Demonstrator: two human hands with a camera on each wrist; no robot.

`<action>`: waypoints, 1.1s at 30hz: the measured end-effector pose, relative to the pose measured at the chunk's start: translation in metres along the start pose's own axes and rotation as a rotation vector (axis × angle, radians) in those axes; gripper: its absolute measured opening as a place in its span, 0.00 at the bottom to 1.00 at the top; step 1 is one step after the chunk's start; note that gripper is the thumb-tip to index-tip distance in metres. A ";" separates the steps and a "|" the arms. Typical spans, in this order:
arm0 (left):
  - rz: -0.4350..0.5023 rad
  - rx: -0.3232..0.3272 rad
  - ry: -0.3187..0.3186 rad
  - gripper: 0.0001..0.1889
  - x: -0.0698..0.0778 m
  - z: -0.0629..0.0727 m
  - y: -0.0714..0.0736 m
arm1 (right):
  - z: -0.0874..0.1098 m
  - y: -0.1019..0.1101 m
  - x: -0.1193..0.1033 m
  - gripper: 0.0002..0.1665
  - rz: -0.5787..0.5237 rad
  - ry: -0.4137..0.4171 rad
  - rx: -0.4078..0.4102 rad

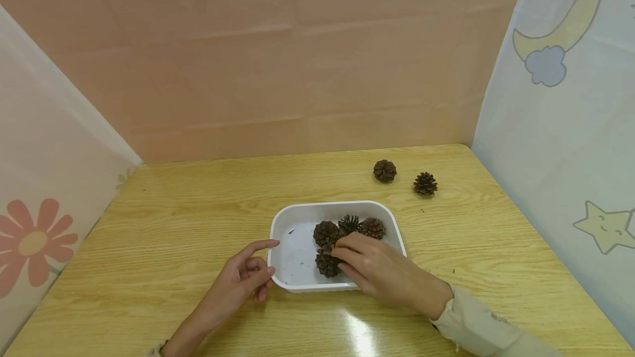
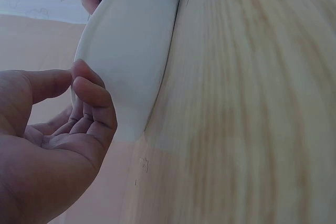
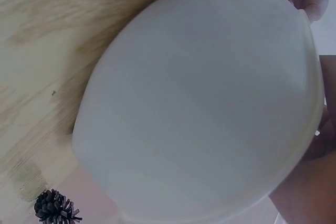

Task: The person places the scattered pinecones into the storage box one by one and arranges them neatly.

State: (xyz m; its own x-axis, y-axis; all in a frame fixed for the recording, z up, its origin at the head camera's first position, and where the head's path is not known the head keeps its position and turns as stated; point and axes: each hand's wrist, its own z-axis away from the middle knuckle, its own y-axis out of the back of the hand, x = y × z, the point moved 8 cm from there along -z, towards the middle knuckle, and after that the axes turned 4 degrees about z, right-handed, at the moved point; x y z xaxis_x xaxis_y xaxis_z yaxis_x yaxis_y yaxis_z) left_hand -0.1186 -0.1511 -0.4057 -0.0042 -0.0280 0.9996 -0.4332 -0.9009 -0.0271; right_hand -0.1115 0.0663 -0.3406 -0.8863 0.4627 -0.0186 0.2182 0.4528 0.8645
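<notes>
A white rectangular tray [image 1: 297,211] stands on the table with several brown pine cones in its right half. My left hand [image 1: 243,274] is at the tray's left end, pinching the rim with thumb and fingers; the left wrist view shows this hand [image 2: 63,114] against the tray's outer wall [image 2: 128,51]. Over the tray's front right, my right hand [image 1: 379,269] reaches in and grips the nearest pine cone [image 1: 327,264] with its fingertips. Behind that lie other cones, among them a round one [image 1: 325,232] and one by the right wall [image 1: 373,228]. In the right wrist view, the tray wall hides the right fingertips.
Two more pine cones lie on the wooden table [image 1: 188,225] behind the tray to the right: a rounded one [image 1: 385,171] and an upright, spread one [image 1: 425,184]. Small dark bits dot the tray floor. Fabric walls enclose the table at the back and both sides.
</notes>
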 end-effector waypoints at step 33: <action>0.000 0.007 0.031 0.28 -0.004 0.000 0.001 | -0.002 0.026 0.021 0.14 0.013 -0.008 0.097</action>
State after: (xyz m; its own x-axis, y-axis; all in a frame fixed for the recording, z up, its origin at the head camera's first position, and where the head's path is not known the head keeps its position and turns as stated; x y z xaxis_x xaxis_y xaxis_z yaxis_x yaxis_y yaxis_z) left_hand -0.1194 -0.1521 -0.4094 -0.0317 -0.0145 0.9994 -0.4273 -0.9037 -0.0266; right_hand -0.1250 0.0864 -0.3177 -0.8799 0.4750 -0.0119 0.2686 0.5179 0.8122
